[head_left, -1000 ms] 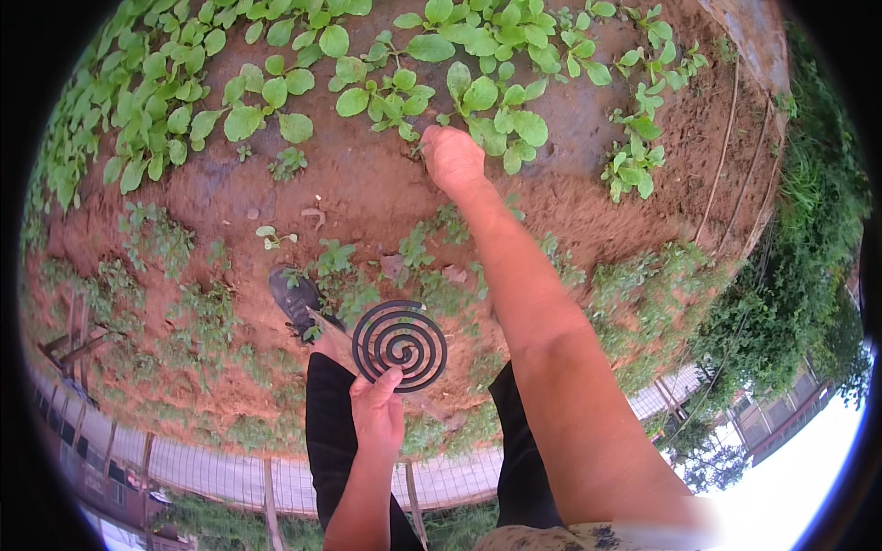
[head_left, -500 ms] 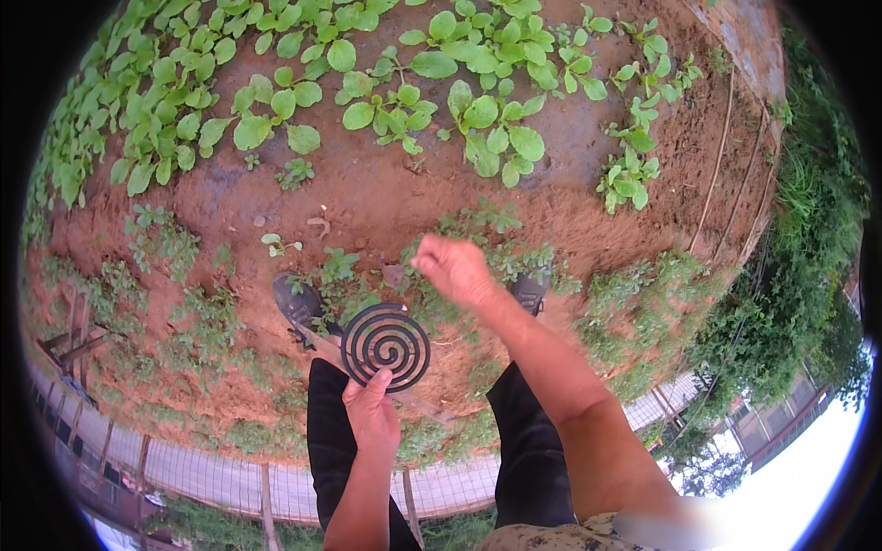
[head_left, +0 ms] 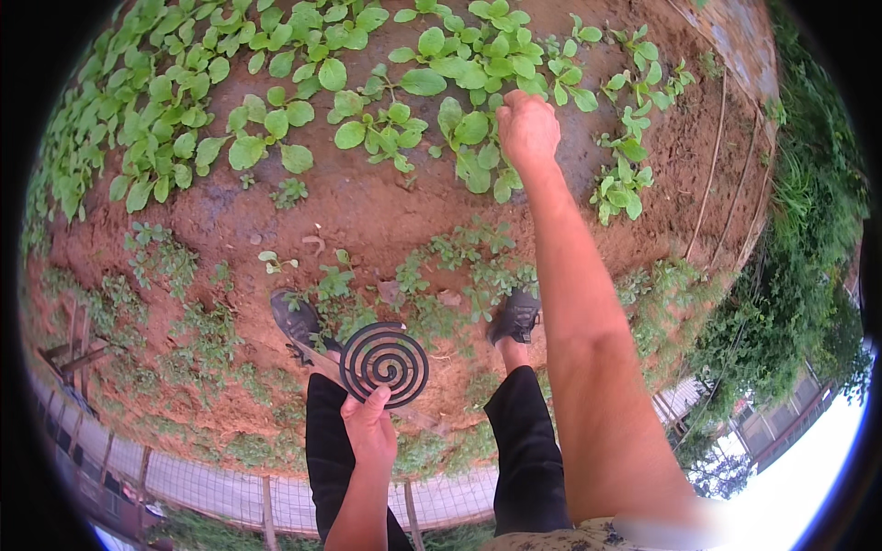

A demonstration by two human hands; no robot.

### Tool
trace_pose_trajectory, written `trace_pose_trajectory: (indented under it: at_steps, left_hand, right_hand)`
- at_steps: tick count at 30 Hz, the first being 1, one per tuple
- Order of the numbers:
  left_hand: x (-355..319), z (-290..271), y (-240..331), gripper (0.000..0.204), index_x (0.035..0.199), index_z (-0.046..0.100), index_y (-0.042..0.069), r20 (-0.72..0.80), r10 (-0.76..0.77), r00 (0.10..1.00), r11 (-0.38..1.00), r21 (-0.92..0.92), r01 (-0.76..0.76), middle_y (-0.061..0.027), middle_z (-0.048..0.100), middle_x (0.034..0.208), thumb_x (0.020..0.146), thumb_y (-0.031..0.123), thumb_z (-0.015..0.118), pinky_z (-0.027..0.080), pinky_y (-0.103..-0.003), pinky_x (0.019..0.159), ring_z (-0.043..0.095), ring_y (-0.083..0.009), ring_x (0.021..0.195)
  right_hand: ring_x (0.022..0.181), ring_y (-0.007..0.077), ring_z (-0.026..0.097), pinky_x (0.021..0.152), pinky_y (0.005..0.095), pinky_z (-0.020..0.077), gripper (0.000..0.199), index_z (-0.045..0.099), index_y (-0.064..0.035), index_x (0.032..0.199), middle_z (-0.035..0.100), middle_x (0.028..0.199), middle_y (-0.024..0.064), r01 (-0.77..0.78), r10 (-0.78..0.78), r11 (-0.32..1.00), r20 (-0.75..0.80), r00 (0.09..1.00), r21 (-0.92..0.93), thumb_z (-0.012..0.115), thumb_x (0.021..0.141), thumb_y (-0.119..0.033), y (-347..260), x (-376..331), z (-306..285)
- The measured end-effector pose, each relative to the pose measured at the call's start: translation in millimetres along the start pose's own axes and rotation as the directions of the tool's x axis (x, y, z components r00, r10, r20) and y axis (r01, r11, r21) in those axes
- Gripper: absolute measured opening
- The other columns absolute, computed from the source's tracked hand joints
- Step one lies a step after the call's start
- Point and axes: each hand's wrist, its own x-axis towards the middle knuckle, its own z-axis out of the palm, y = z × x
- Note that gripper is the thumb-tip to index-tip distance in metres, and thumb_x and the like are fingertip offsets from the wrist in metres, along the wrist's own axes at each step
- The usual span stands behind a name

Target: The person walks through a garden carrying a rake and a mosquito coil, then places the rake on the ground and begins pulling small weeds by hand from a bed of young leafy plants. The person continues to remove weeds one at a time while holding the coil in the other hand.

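Note:
A dark, spiral mosquito coil (head_left: 384, 365) is pinched at its near edge by my left hand (head_left: 369, 428), held low in front of my legs. The coil lies flat to my view, its outer end pointing away from me. My right hand (head_left: 528, 133) is stretched far forward over the planted bed, its fingers curled closed. It is right beside the leafy green seedlings (head_left: 487, 69) and covers part of them. Whatever its fingers hold, if anything, is hidden behind the knuckles.
Dense seedlings (head_left: 165, 101) fill the bed's far left. Low weeds (head_left: 473, 266) grow on the bare soil slope around my dark shoes (head_left: 520, 315). Thin sticks (head_left: 715, 165) lie at the right, near bushes (head_left: 781, 285). Wire fencing (head_left: 220, 496) runs behind me.
My right hand has reached forward and to the right, from above the weeds to the seedlings. The left hand with the mosquito coil has sunk slightly in view.

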Motion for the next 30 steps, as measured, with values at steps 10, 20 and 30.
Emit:
trace_pose_trajectory:
  at_steps: [10, 20, 30]
  left_hand:
    - [-2, 2, 1, 0.022, 0.100, 0.065, 0.000, -0.016, -0.031, 0.999, 0.999, 0.022, 0.031, -0.0060, 0.068, 0.096, 0.079, -0.002, 0.070, 0.050, -0.029, 0.085, 0.064, -0.0149, 0.087]
    - [-1, 4, 0, 0.021, 0.099, 0.066, 0.000, -0.010, -0.051, 0.999, 0.998, 0.036, 0.051, -0.0065, 0.069, 0.097, 0.079, -0.002, 0.070, 0.051, -0.029, 0.084, 0.065, -0.0148, 0.086]
    - [0, 5, 2, 0.021, 0.099, 0.067, 0.001, -0.012, -0.052, 0.999, 0.998, 0.036, 0.053, -0.0060, 0.069, 0.097, 0.079, -0.003, 0.070, 0.050, -0.029, 0.084, 0.064, -0.0143, 0.087]
  right_hand:
    - [0.104, 0.0291, 0.058, 0.088, 0.0465, 0.0413, 0.018, 0.069, -0.0189, 0.094, 0.068, 0.100, 0.0067, -0.089, 0.117, 0.990, 0.277, 0.954, -0.111, 0.061, 0.081, -0.027, 4, 17, 36]
    - [0.103, 0.0275, 0.057, 0.090, 0.0497, 0.0369, 0.012, 0.066, -0.0168, 0.092, 0.068, 0.095, 0.0070, -0.067, 0.069, 0.998, 0.228, 0.971, -0.015, 0.058, 0.084, -0.020, 9, 7, 47]
    - [0.093, 0.0281, 0.062, 0.091, 0.0496, 0.0371, 0.016, 0.065, -0.0151, 0.092, 0.069, 0.090, 0.0097, -0.163, 0.142, 0.944, 0.092, 0.986, 0.288, 0.066, 0.076, -0.020, 13, 20, 42]
